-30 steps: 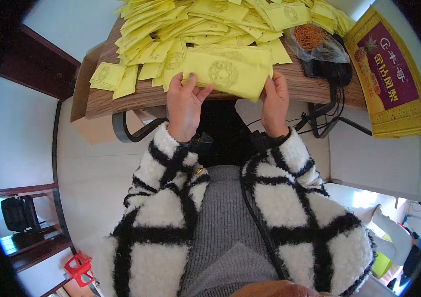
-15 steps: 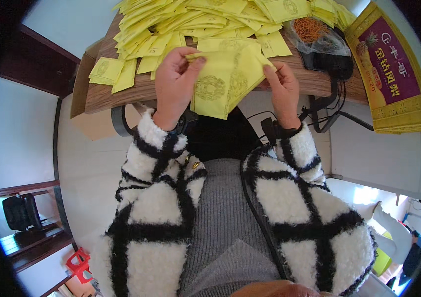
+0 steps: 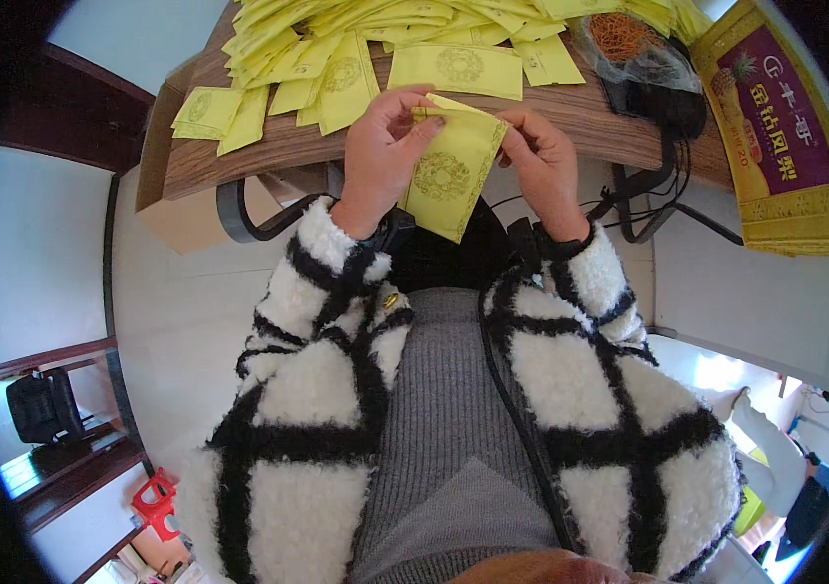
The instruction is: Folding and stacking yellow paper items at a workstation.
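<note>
A folded sheet of yellow printed paper (image 3: 448,185) with a dark round emblem hangs between my two hands, just off the near edge of the wooden table. Its upper left corner is pinched between the thumb and fingers of my left hand (image 3: 382,161). On the other side my right hand (image 3: 543,170) pinches the upper right edge. Beyond them, a flat yellow piece (image 3: 458,68) with the same emblem lies on the table (image 3: 589,127). Behind it spreads a large heap of similar yellow papers (image 3: 327,34).
A clear plastic bag of orange rubber bands (image 3: 624,39) sits at the back right, over something black. Right of it stands a yellow and purple carton (image 3: 774,122). Black cables (image 3: 677,175) hang below the table. A red stool (image 3: 154,503) is at the lower left.
The paper in my hands has become narrower, folded over on itself. My left hand has moved right, closer to my right hand. The flat piece on the table now shows fully.
</note>
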A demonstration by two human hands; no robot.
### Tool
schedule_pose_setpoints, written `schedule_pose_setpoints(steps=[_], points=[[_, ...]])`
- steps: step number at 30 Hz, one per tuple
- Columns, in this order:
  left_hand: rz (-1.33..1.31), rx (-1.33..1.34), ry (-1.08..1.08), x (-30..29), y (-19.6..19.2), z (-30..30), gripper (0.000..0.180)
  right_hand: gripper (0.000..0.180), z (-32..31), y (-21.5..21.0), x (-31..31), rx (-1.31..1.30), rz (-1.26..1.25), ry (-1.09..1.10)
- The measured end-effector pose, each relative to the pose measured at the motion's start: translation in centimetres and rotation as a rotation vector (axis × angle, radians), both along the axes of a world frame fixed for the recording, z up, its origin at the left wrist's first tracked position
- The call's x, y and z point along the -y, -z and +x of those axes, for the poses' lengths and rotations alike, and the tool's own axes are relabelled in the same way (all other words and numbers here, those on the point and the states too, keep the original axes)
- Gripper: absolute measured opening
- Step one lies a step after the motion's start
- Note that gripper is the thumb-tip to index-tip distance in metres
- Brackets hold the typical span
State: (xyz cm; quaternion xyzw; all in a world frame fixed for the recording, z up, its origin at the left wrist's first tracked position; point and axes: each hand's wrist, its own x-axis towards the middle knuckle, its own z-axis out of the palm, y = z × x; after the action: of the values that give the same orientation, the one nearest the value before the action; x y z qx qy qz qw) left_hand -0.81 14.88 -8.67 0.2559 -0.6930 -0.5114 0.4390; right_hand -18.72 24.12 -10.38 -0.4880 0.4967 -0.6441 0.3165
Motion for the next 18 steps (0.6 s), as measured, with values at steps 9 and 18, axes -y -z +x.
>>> schedule_pose_setpoints(steps=[9,18], points=[[0.095,-0.044,0.032,-0.6,0.5,0.4,0.017,0.017,0.6,-0.8,-0.3,0.029,-0.005,0.004],[0.145,0.070,0.128,-1.8,0.6,1.2,0.039,0.015,0.4,-0.8,0.6,0.034,-0.032,0.083]])
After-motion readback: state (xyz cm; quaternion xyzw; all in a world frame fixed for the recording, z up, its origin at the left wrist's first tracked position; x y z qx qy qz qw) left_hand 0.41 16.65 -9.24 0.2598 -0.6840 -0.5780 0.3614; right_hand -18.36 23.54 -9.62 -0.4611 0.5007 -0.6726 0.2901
